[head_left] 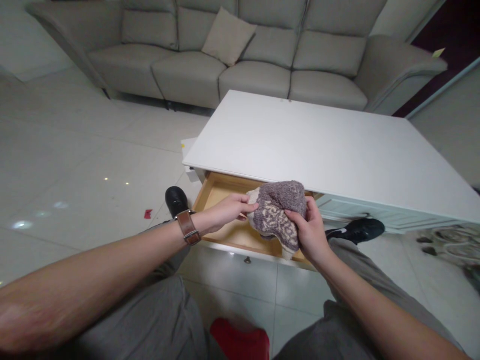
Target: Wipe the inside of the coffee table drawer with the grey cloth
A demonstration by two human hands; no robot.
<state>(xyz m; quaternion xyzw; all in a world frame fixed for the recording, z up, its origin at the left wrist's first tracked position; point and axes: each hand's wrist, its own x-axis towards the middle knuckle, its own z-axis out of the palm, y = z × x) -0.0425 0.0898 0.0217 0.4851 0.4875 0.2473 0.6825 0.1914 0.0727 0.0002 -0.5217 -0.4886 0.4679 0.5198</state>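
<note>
Both hands hold a thick, fuzzy folded cloth (283, 205), purplish grey with a cream scroll pattern and cream edges. My left hand (234, 207) pinches its cream left edge between thumb and fingers. At the right side, my right hand (309, 227) grips the cloth, its thumb lying across the front. Below the cloth is a pulled-out wooden drawer (221, 192) with a white front and a small dark knob (247, 260). The cloth and my hands hide part of the drawer's inside.
The white coffee table (300, 135) stands before a grey sofa (187, 70) with a beige cushion (228, 37). Black shoes rest either side of the drawer. A red object (242, 340) is between my legs, and a red scrap (148, 214) lies on the tiled floor.
</note>
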